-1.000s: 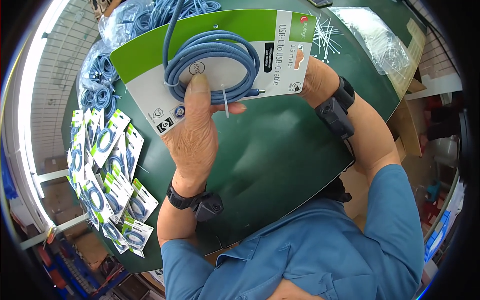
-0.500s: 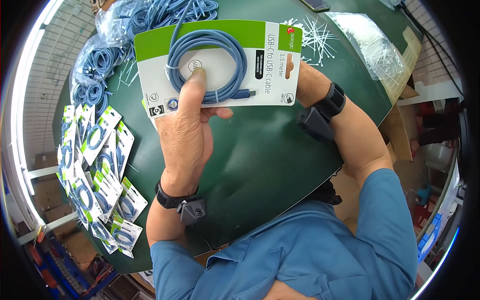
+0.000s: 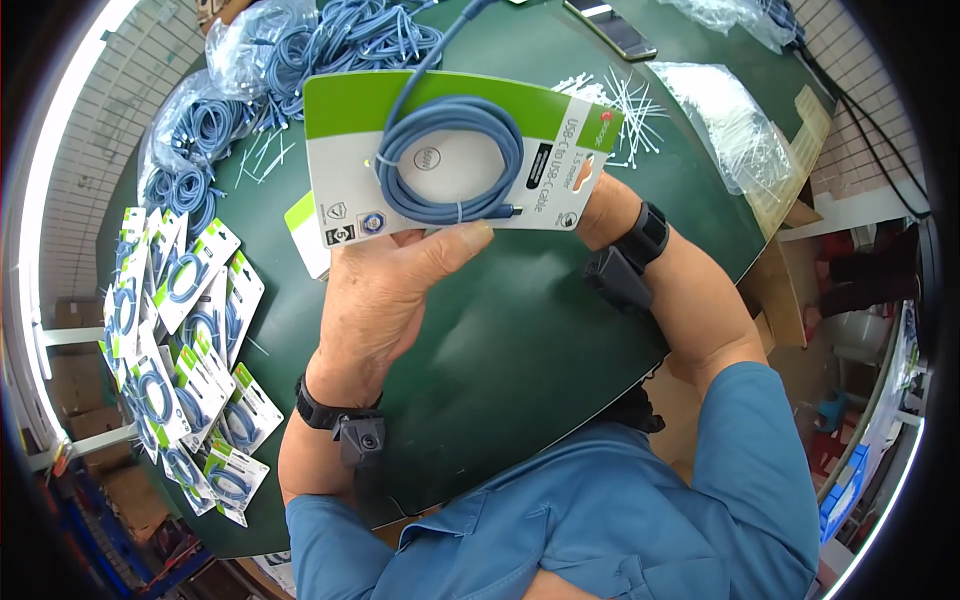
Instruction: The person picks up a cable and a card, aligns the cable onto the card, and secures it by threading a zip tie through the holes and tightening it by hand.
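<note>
Left hand (image 3: 375,280) moved thumb (image 3: 452,250) off coil (image 3: 435,209); bag (image 3: 766,172) holds ties (image 3: 708,110).

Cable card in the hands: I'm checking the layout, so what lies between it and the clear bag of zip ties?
In the head view, loose white zip ties lie scattered on the green table between the cable card and clear bag.

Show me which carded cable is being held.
The green-and-white card in the left hand, right hand partly hidden behind it, its blue cable trailing past the top edge; other carded cables lie heaped at the table's left side.
</note>
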The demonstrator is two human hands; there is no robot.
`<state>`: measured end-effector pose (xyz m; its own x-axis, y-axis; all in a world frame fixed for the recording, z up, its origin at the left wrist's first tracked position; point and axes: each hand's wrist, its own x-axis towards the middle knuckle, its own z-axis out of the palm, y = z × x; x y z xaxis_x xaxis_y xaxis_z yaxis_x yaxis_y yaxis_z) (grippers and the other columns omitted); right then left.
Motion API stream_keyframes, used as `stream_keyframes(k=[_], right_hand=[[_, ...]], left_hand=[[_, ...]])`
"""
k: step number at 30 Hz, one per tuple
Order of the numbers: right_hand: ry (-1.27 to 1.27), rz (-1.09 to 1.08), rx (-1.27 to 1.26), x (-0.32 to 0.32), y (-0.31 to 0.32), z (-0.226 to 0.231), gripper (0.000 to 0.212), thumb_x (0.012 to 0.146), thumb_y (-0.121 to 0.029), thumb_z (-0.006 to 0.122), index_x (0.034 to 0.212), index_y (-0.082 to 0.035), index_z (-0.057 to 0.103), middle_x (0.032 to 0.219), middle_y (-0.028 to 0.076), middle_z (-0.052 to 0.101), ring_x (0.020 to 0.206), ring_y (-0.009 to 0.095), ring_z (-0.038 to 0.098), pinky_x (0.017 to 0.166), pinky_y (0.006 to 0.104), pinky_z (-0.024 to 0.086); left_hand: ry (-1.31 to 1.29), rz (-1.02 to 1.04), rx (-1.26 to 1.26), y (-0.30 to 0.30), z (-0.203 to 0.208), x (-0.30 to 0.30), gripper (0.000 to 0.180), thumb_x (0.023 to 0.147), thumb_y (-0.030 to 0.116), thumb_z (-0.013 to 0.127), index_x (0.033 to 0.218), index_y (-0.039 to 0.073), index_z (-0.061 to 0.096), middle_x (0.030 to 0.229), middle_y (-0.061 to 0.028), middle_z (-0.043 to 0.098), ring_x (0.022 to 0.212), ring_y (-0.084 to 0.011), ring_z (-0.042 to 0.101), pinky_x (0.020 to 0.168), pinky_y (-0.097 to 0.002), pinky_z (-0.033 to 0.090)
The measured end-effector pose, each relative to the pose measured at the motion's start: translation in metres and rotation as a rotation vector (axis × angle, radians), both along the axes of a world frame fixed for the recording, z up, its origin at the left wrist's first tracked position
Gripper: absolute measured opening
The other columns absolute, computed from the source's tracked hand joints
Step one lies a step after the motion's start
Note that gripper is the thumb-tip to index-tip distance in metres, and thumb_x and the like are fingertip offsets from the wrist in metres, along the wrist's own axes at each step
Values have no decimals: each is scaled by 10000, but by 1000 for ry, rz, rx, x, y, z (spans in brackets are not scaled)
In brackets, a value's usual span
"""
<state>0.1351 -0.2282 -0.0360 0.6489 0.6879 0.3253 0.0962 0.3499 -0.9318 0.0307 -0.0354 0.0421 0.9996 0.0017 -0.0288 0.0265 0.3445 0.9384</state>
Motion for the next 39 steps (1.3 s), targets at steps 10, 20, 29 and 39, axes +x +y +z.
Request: stream_keyframes(k=[10, 20, 29, 39], right_hand=[[-67, 144, 299, 28, 27, -4, 417, 934, -160, 758, 1308, -19, 641, 1224, 71, 705, 1046, 138, 667, 901, 286, 576], [217, -22, 21, 42, 42, 13, 166, 943, -121, 755, 979, 17, 670, 869, 31, 702, 746, 67, 651, 642, 219, 542], [233, -69, -75, 37, 29, 41, 164, 960, -132, 748, 962, 10, 666, 876, 30, 701, 768, 68, 664, 658, 214, 548], [329, -22, 96, 35, 18, 50, 288, 1005, -197, 699, 1184, 27, 676, 969, 49, 728, 843, 81, 680, 708, 230, 557]], left_hand=[[19, 75, -29, -4, -11, 1, 413, 856, -52, 755, 1235, 0, 599, 1090, -81, 673, 847, -142, 641, 640, -271, 520], [90, 147, -145, 4, -23, 6, 390, 873, -4, 736, 1242, 16, 613, 1115, -82, 689, 901, -153, 685, 677, -265, 575], [113, 176, -106, 5, -30, 14, 414, 858, 5, 736, 1254, 12, 616, 1095, -73, 700, 900, -149, 699, 704, -268, 599], [99, 259, -232, 5, -35, 13, 342, 864, -26, 731, 1191, 26, 643, 1081, -53, 705, 872, -123, 692, 683, -242, 573]])
